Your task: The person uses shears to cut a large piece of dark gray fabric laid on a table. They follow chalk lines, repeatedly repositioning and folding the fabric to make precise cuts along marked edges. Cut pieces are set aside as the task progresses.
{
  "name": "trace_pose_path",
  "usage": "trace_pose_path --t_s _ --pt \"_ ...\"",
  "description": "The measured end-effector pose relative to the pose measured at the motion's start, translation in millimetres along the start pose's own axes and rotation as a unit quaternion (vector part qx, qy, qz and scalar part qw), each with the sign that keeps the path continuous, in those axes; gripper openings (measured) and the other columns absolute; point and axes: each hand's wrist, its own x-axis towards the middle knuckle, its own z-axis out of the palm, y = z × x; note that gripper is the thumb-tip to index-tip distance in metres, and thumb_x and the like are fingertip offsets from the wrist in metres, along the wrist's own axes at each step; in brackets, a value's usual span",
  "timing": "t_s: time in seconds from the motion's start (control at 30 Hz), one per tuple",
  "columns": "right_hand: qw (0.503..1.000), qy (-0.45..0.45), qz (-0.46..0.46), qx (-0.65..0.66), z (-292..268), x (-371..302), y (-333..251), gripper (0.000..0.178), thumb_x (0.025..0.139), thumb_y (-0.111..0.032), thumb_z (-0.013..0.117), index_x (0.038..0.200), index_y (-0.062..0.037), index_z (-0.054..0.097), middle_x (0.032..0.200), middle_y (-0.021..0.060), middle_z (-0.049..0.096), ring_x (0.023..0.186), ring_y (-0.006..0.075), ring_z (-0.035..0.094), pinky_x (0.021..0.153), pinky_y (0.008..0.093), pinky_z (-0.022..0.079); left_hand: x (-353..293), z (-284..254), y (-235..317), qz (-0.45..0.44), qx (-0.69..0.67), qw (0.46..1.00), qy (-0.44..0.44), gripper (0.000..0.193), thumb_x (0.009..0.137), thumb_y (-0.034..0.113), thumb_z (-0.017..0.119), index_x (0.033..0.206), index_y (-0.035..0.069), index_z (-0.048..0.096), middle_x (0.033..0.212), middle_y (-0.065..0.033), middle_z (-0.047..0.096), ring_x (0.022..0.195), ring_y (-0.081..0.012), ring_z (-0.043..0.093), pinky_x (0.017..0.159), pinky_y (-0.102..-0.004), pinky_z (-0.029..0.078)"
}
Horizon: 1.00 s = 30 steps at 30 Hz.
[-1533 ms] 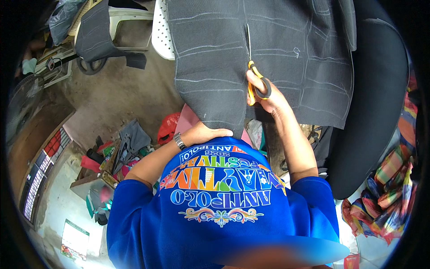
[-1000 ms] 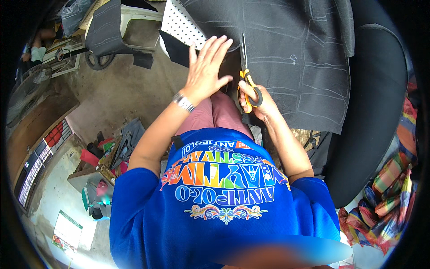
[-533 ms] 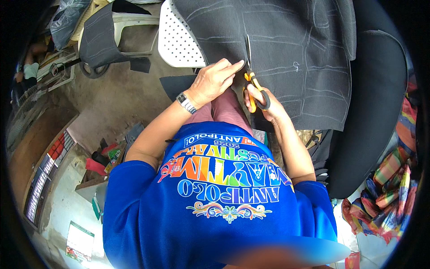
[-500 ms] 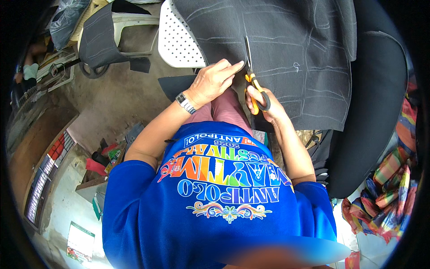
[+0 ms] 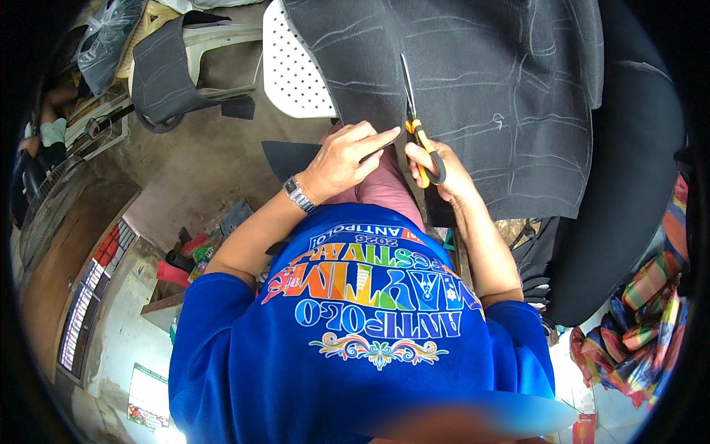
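Note:
A large sheet of black fabric (image 5: 473, 96) with pale chalk outlines spreads out in front of me. My right hand (image 5: 447, 174) grips the yellow-and-black handles of a pair of scissors (image 5: 411, 111). Their long blades point away from me, over the fabric beside a cut edge. My left hand (image 5: 347, 159), wearing a metal-banded watch (image 5: 297, 192), pinches the fabric's near edge just left of the scissors' pivot. Its forefinger stretches toward the blades, and its thumb lies below.
A white perforated chair part (image 5: 296, 70) shows left of the fabric. Further left, a cut black piece (image 5: 163, 70) hangs over a pale plastic chair (image 5: 229, 33). A bulky black padded form (image 5: 636, 148) borders the right side, with plaid cloth (image 5: 640, 325) beyond it.
My left hand has come slightly nearer my body. The scissors' tip now lies a little further out, and the fabric's right side has shifted slightly right in view.

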Motion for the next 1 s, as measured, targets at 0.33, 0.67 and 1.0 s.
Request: trace_pose_path --t_s 0.33,0.67,1.0 --pt "0.999 -0.029 -0.030 -0.007 -1.1 14.2 -23.6 0.030 0.086 -0.034 0.072 0.080 -0.0092 0.057 0.063 0.0002 0.056 0.051 0.0073 0.052 0.045 0.0205 0.040 -9.6 -5.8 11.6 -0.058 -0.079 0.995 -0.003 0.050 0.077 -0.006 0.059 0.124 0.007 0.060 0.139 -0.0154 0.046 0.102 -0.0279 0.059 0.089 -0.0339 0.052" --pt "0.998 0.013 -0.030 -0.060 2.1 14.2 -36.1 0.028 0.086 -0.031 0.073 0.078 -0.0090 0.058 0.058 -0.0010 0.055 0.044 0.0066 0.050 0.041 0.0193 0.037 -13.8 -12.3 19.4 -0.038 -0.062 0.997 -0.003 0.062 0.073 -0.009 0.053 0.134 0.007 0.049 0.145 -0.0139 0.042 0.122 -0.0332 0.053 0.100 -0.0383 0.048" --pt "0.995 -0.027 -0.045 -0.084 1.4 22.0 -59.1 0.029 0.086 -0.033 0.072 0.080 -0.0083 0.058 0.062 -0.0013 0.054 0.051 0.0058 0.050 0.045 0.0198 0.039 -29.0 -14.9 25.8 -0.040 -0.076 0.996 -0.016 0.064 0.073 -0.007 0.053 0.135 0.008 0.049 0.144 -0.0130 0.044 0.120 -0.0329 0.054 0.099 -0.0386 0.048"
